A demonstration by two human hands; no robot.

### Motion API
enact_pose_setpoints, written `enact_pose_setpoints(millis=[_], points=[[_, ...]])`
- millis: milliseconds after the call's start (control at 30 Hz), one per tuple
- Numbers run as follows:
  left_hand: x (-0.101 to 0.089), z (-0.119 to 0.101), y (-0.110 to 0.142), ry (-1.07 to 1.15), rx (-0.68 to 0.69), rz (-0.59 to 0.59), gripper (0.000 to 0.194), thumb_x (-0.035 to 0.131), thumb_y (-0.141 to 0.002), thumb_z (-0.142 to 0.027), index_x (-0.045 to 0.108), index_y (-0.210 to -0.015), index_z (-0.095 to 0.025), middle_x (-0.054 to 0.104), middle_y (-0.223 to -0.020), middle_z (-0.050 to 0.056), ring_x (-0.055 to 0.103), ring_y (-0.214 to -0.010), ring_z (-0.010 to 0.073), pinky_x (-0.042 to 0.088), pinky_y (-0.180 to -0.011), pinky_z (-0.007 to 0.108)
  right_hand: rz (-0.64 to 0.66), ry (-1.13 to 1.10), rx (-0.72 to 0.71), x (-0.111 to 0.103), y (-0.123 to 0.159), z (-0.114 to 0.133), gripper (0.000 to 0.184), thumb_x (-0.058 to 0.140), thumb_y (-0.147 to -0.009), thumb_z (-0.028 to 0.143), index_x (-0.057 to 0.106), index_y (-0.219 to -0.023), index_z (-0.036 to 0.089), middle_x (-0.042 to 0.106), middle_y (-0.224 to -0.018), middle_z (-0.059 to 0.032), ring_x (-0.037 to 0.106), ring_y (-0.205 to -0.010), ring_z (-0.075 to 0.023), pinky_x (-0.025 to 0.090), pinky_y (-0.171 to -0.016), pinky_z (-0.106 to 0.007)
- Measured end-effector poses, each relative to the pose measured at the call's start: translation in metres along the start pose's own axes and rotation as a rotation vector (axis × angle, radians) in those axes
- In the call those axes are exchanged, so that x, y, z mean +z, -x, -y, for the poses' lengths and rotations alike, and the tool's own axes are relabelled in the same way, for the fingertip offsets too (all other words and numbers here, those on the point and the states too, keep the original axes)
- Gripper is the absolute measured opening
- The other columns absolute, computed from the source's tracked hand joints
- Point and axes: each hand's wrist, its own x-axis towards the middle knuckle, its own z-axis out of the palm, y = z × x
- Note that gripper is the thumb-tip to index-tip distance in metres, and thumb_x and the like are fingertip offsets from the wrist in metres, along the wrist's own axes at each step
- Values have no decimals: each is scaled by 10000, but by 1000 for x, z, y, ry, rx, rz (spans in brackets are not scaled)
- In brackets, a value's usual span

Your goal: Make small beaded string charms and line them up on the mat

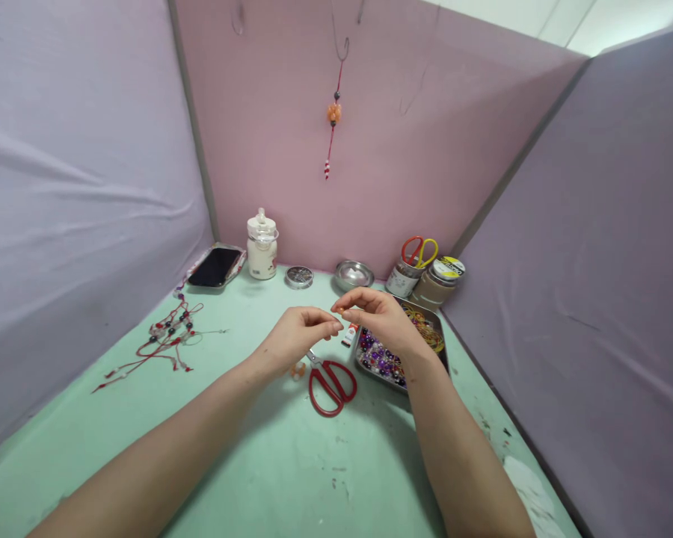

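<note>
Above the middle of the green table, my left hand (300, 338) and my right hand (378, 317) meet almost fingertip to fingertip. A small orange bead (341, 309) is pinched between the thumb and index finger of my right hand. My left thumb and fingers are pressed together just beside it; whatever they grip is too fine to make out. Red-handled scissors (330, 381) lie beneath the hands, their blades partly covered by my left hand. A few orange beads (297, 370) rest left of the scissors. Under my right wrist is a metal tray (386, 382) of purple beads and cords, partly hidden.
Knotted red beaded cords (171, 329) and a phone (216, 267) lie left. Along the back stand a white jar (262, 250), a round clear case (299, 277), a metal bowl (354, 276), a scissors holder (402, 282) and a lidded jar (434, 288). A beaded pendant (334, 113) hangs above.
</note>
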Motion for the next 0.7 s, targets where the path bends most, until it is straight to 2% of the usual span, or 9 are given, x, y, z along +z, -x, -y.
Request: enact_pose_setpoints(millis=[200, 367, 467, 567, 633, 700], points=[[2, -1, 1, -84, 61, -67, 212, 635, -743, -370, 715, -799, -182, 678, -780, 23, 565, -758, 165, 421, -708, 290, 11, -5, -10, 2, 1, 4, 132, 671, -751, 199, 623, -874, 199, 607, -845, 7, 575, -778, -115, 460, -724, -270], [4, -4, 1, -19, 67, -97, 190, 656, -730, -351, 716, -797, -183, 708, -854, 38, 601, -820, 173, 449, -757, 293, -36, 51, -48, -3, 3, 9, 164, 648, -756, 206, 608, -915, 198, 635, -883, -17, 588, -829, -134, 465, -757, -286], [4, -5, 1, 24, 74, -136, 189, 681, -716, -348, 719, -800, -182, 720, -887, 48, 618, -855, 180, 463, -789, 297, -198, 176, -85, -25, 4, 6, 181, 615, -785, 241, 612, -961, 200, 654, -924, -33, 597, -854, -145, 465, -777, -294], [3, -5, 1, 26, 102, -187, 193, 699, -710, -364, 721, -774, -182, 723, -867, 48, 624, -833, 178, 476, -783, 296, -441, 445, -113, -58, 5, -6, 146, 573, -810, 248, 630, -932, 191, 670, -917, -39, 606, -834, -156, 464, -783, -303], [2, -5, 0, 28, 115, -212, 192, 707, -708, -369, 724, -759, -185, 723, -863, 46, 626, -821, 174, 483, -779, 291, -553, 650, -44, -79, 6, -18, 149, 540, -820, 216, 652, -908, 175, 688, -893, -54, 618, -816, -172, 463, -787, -313], [1, -5, -1, 26, 118, -224, 191, 710, -709, -376, 727, -758, -191, 723, -872, 41, 626, -822, 170, 486, -777, 285, -552, 857, 70, -94, 7, -31, 170, 528, -813, 170, 679, -891, 164, 706, -902, -71, 630, -841, -190, 455, -813, -317]])
